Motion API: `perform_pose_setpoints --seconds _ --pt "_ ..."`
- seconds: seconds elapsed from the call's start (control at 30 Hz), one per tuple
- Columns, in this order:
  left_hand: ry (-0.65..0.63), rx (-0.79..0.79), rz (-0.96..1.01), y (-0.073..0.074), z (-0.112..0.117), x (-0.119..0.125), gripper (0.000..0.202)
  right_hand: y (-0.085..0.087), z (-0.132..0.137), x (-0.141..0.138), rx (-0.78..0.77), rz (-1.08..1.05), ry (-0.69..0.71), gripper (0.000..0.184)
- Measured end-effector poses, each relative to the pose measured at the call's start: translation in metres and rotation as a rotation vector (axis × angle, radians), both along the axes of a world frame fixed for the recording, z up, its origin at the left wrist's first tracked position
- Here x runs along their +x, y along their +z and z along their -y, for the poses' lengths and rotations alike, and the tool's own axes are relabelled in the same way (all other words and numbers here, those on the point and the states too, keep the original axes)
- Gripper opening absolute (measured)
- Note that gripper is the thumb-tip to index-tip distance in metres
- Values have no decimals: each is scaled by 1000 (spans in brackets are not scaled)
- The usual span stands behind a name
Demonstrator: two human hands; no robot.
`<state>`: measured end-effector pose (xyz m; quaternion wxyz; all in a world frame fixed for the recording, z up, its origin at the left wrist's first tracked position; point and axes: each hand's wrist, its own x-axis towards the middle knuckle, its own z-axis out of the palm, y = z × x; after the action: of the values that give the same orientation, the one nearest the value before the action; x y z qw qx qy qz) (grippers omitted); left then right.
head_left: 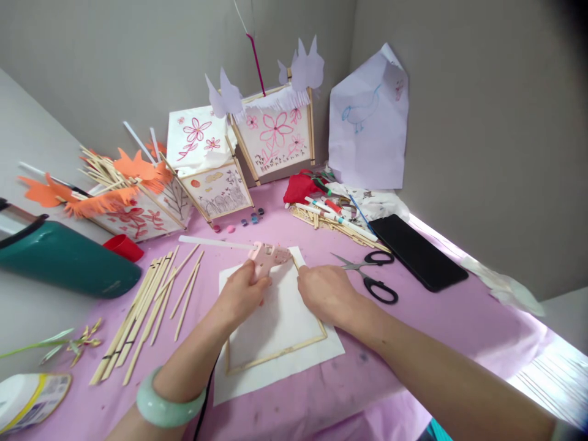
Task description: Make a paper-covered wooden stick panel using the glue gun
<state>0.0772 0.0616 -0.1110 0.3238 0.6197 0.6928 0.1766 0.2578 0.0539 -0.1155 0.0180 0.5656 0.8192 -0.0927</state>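
Note:
My left hand (245,293) is closed around the handle of a pink hot glue gun (271,256). A long white glue stick (215,243) juts out of the gun's back, and its nozzle points right, close to the far top corner of a thin wooden stick frame (280,352). That frame lies on a sheet of white paper (271,318). My right hand (324,291) is closed on the frame's right-hand stick, its fingertips partly hidden. Black-handled scissors (374,275) lie open just right of this hand.
Loose wooden sticks (142,306) lie left of the paper. Decorated paper lanterns (275,135) stand along the back wall. A black phone (418,251), markers (340,217) and a red cloth (298,187) are at the right rear. A green container (64,260) and white tub (32,398) sit left.

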Motion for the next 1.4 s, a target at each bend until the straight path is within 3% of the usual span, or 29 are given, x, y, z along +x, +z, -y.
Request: perform_pose_setpoints --seconds 0.37,1.4 --pt "8 2 -15 3 1 3 16 -4 1 1 23 -6 -3 23" --pt "-11 24 -155 14 4 10 11 3 1 1 -18 7 5 22"
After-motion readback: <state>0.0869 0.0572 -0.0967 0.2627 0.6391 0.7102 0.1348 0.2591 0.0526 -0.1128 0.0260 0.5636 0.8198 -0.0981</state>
